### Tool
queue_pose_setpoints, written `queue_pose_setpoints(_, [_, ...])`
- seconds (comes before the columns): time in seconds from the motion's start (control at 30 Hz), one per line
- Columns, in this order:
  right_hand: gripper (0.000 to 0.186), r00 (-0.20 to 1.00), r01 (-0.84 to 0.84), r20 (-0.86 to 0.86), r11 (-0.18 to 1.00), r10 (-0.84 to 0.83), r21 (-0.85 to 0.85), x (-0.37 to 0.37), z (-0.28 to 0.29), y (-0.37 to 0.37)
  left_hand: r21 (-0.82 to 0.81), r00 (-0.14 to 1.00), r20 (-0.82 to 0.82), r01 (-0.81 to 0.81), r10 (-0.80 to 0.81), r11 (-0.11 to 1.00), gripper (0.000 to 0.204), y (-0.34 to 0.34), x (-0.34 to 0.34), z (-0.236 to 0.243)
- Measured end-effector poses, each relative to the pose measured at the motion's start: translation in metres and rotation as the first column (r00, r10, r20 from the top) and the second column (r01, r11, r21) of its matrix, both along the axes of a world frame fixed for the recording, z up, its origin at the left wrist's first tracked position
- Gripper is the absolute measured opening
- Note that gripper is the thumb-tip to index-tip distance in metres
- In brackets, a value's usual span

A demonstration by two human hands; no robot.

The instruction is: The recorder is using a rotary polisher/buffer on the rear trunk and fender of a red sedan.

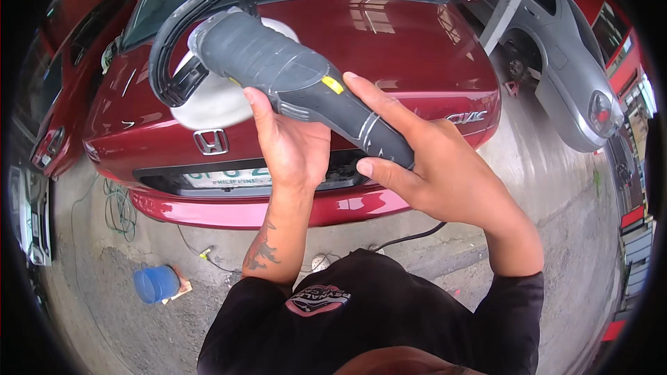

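Note:
I hold a dark grey car polisher (267, 55) tilted above the rear of a dark red car. Its round white pad (219, 104) and black loop handle (161, 48) are at the far left end. My left hand (295, 149) supports the body from below, palm up, thumb along its side; its fingers are hidden behind the tool. My right hand (451, 170) wraps the rear grip, index finger stretched along the top near a yellow switch (333, 85). Beneath lies the glossy trunk lid (410, 48). Whether the pad touches it is unclear.
A blue bucket (154, 285) stands on the concrete floor at lower left, near a coiled green cable (119, 212). A black cord (417, 236) trails under the bumper. A grey post (511, 3) and silver car (573, 76) are right; another red car (76, 76) is left.

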State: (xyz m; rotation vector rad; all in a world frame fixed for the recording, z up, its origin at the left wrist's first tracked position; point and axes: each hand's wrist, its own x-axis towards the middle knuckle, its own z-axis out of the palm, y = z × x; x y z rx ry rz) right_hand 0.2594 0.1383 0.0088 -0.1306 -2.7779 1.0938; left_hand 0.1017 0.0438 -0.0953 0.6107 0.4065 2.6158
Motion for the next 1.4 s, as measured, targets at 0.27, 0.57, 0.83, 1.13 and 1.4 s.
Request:
queue_pose_setpoints(0.27, [0.080, 0.989, 0.125, -0.077, 0.992, -0.125, -0.007, 0.037, -0.007, 0.030, -0.175, 0.880, -0.182, 0.411, -0.440, 0.895, 0.098, 0.036, 0.063, -0.054])
queue_pose_setpoints(0.57, [0.079, 0.846, 0.520, -0.005, 0.827, -0.533, -0.213, 0.120, -0.006, 0.078, -0.648, 0.288, -0.392, 0.587, -0.873, 0.485, 0.079, 0.091, 0.130, -0.131])
queue_pose_setpoints(0.83, [0.074, 0.736, 0.656, -0.008, 0.716, -0.677, -0.240, 0.139, -0.007, 0.143, -0.821, -0.265, -0.240, 0.569, -0.934, 0.049, 0.081, 0.117, 0.169, -0.163])
queue_pose_setpoints(1.13, [0.074, 0.726, 0.683, -0.001, 0.720, -0.688, -0.127, 0.087, 0.005, 0.246, -0.736, 0.000, -0.303, 0.636, -0.953, 0.234, 0.091, 0.128, 0.158, -0.135])
queue_pose_setpoints(1.4, [0.083, 0.801, 0.584, -0.036, 0.792, -0.598, -0.178, 0.053, -0.017, 0.298, -0.742, 0.098, -0.290, 0.606, -0.952, 0.288, 0.095, 0.122, 0.146, -0.130])
